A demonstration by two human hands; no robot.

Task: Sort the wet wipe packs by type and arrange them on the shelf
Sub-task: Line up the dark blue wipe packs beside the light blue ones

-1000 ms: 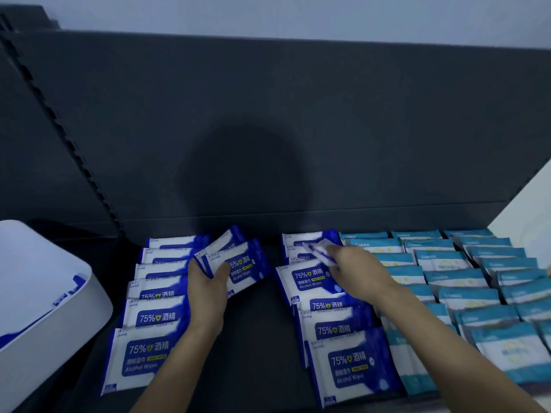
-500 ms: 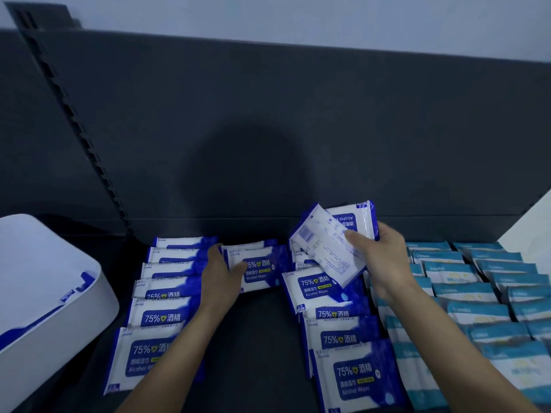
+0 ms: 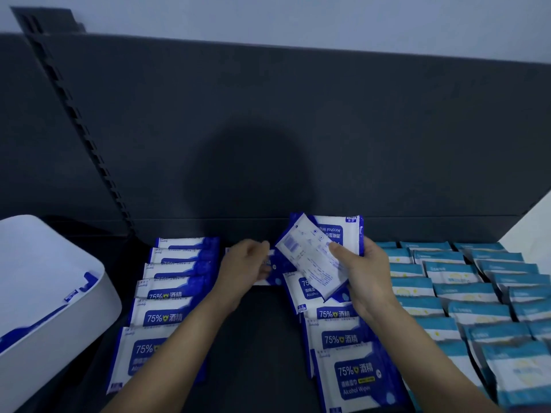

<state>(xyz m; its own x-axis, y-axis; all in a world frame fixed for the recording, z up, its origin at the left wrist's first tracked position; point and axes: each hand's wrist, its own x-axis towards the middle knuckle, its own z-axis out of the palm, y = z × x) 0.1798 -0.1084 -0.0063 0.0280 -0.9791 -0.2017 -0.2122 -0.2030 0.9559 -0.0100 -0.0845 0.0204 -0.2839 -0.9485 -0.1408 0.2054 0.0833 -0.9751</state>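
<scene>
My right hand [image 3: 362,274] grips two blue alcohol wipe packs [image 3: 313,257] lifted above the shelf; one shows its white printed back, the other its front upside down behind it. My left hand [image 3: 246,263] holds another blue pack [image 3: 272,268] low over the dark shelf, between two rows. A row of blue alcohol packs [image 3: 167,296] overlaps down the left. A second blue row [image 3: 343,341] runs down the middle right. Teal wipe packs [image 3: 465,293] fill several rows on the right.
A white bin [image 3: 56,320] stands at the left with blue packs showing inside. The dark shelf back panel [image 3: 268,129] rises behind the rows. Bare dark shelf [image 3: 262,338] lies between the two blue rows. A white surface shows at the far right edge.
My right hand lifted two blue packs from the back of the middle row and holds them up. My left hand moved right with its pack, toward the lifted ones.
</scene>
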